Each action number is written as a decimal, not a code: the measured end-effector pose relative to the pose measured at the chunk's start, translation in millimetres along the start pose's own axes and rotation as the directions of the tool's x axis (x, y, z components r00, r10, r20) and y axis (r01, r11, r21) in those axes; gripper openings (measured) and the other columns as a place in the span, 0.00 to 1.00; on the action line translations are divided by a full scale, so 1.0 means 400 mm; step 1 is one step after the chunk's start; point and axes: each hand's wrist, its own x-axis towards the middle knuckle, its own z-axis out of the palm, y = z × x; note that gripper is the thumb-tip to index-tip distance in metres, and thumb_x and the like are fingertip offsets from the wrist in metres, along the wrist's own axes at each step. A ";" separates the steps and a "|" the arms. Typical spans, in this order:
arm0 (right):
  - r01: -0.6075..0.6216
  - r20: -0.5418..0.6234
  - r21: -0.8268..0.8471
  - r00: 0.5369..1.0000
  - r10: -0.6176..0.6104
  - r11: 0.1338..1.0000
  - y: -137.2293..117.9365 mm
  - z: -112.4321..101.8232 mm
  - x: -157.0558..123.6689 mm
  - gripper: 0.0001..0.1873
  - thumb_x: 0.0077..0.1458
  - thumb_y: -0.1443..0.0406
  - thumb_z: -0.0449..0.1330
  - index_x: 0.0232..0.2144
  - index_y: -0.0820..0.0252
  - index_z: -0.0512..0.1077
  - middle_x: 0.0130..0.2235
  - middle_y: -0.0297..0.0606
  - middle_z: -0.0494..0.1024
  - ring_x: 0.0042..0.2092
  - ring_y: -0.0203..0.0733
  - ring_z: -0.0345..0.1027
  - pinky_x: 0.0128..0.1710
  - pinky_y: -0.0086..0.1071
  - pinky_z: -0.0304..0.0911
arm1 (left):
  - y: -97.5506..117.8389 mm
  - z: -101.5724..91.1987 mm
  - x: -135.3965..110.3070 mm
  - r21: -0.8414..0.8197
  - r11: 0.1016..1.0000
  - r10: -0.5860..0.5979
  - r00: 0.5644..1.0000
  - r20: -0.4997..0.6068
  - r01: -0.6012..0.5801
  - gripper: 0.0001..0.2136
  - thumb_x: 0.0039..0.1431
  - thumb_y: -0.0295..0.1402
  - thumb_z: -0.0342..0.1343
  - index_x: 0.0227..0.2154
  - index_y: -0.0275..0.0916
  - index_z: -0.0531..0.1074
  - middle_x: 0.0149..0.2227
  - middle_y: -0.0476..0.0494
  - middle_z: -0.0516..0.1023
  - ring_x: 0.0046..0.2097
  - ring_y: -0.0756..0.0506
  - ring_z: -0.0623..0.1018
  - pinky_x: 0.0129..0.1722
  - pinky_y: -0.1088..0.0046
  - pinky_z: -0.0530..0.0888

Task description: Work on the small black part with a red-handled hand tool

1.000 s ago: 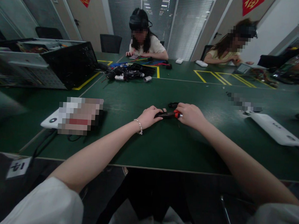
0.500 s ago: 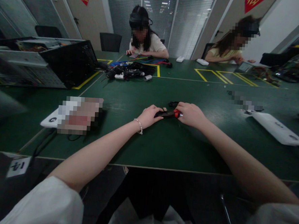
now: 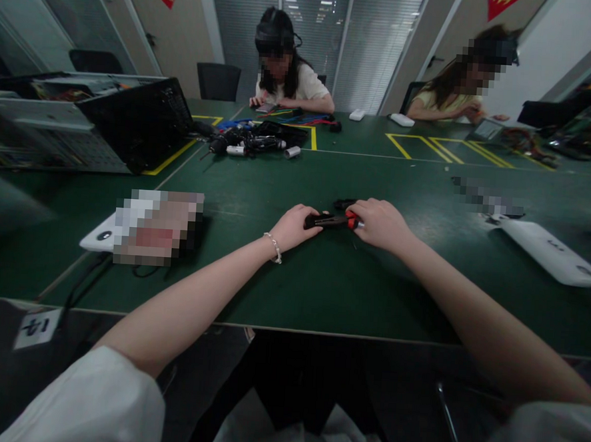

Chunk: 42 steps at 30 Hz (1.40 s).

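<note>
My left hand (image 3: 296, 225), with a bracelet at its wrist, is closed on a small black part (image 3: 313, 220) just above the green table (image 3: 292, 281). My right hand (image 3: 381, 223) is wrapped round red-handled pliers (image 3: 353, 220). The dark jaws of the pliers point left and meet the black part; whether they grip it I cannot tell. Behind the right hand's fingers lies another black object (image 3: 343, 203), partly hidden and too small to name.
An open computer case (image 3: 136, 124) stands at the far left. Cables and a drill-like tool (image 3: 220, 143) lie mid-table. White power banks (image 3: 556, 253) and a blurred-out item (image 3: 157, 229) flank my arms. Two people (image 3: 294, 81) sit opposite, hands at work.
The pliers have turned slightly in my right hand, and their jaws sit a little higher at the black part. My left hand stays nearly where it was.
</note>
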 end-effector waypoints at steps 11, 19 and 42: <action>-0.035 -0.015 0.010 0.999 0.035 0.999 0.006 0.003 -0.001 0.14 0.48 0.65 0.52 0.38 0.61 0.70 0.38 0.41 0.73 0.37 0.43 0.65 0.35 0.34 0.58 | -0.004 -0.001 0.001 -0.046 0.998 -0.043 0.999 -0.034 0.041 0.13 0.53 0.35 0.55 0.41 0.35 0.70 0.39 0.42 0.72 0.40 0.46 0.72 0.41 0.68 0.71; -0.112 0.010 -0.004 0.994 0.112 0.994 -0.002 -0.006 -0.001 0.12 0.48 0.64 0.52 0.35 0.60 0.70 0.36 0.39 0.74 0.35 0.42 0.66 0.31 0.33 0.58 | 0.002 -0.006 0.000 -0.064 0.995 -0.076 0.995 -0.071 0.072 0.12 0.52 0.36 0.55 0.38 0.34 0.71 0.38 0.41 0.73 0.39 0.46 0.73 0.40 0.68 0.71; -0.103 0.023 -0.073 0.994 0.105 0.992 -0.017 -0.004 0.001 0.12 0.49 0.64 0.51 0.35 0.59 0.72 0.35 0.40 0.75 0.34 0.42 0.66 0.30 0.34 0.57 | -0.001 -0.007 -0.004 0.020 0.994 -0.104 0.994 -0.021 0.104 0.15 0.48 0.39 0.59 0.37 0.36 0.69 0.39 0.42 0.69 0.41 0.43 0.70 0.41 0.65 0.70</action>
